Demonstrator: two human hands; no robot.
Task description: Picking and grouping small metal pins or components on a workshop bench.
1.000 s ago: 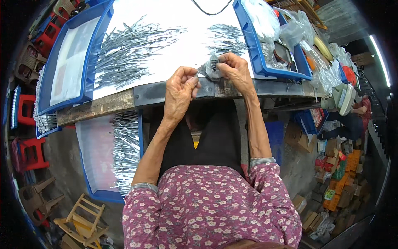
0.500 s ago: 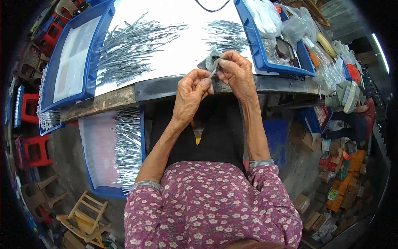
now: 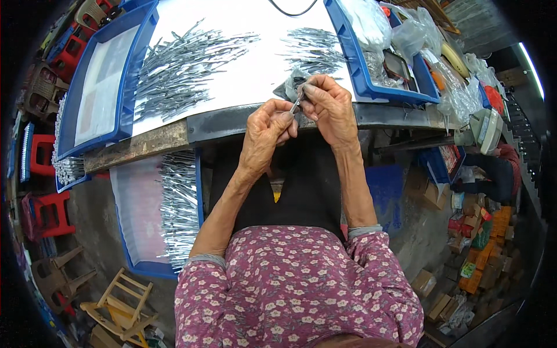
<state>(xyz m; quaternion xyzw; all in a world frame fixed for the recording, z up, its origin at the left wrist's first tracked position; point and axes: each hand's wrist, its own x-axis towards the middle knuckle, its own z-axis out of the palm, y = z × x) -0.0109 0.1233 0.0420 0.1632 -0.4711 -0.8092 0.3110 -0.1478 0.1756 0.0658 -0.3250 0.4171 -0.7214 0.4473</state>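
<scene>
Above the table's front edge, my left hand [image 3: 262,136] is closed, thumb and fingers pinching a thin silvery metal piece [image 3: 296,106]. My right hand [image 3: 335,113] comes from the other side, its thumb and fingers pinched around the far end of that piece. Fingertips hide much of it. Just beyond them sits a dark grey crumpled cloth or pouch [image 3: 285,88]; whether my right fingers touch it I cannot tell. A big pile of thin grey metal rods [image 3: 183,69] lies on the white tabletop at the left. A smaller rod pile [image 3: 316,49] lies at the back right.
Blue trays flank the work surface: a lined left tray [image 3: 129,75] and a right tray [image 3: 400,95] with plastic bags. Below the table edge at left, a lower blue tray [image 3: 145,268] holds more rods. A wooden folding stool [image 3: 125,301] stands on the floor. A person [image 3: 493,171] is at the far right.
My hands stay nearly in place, with a slight shift of the fingers. More of the silvery piece shows between the fingertips. The person at the right has moved a little.
</scene>
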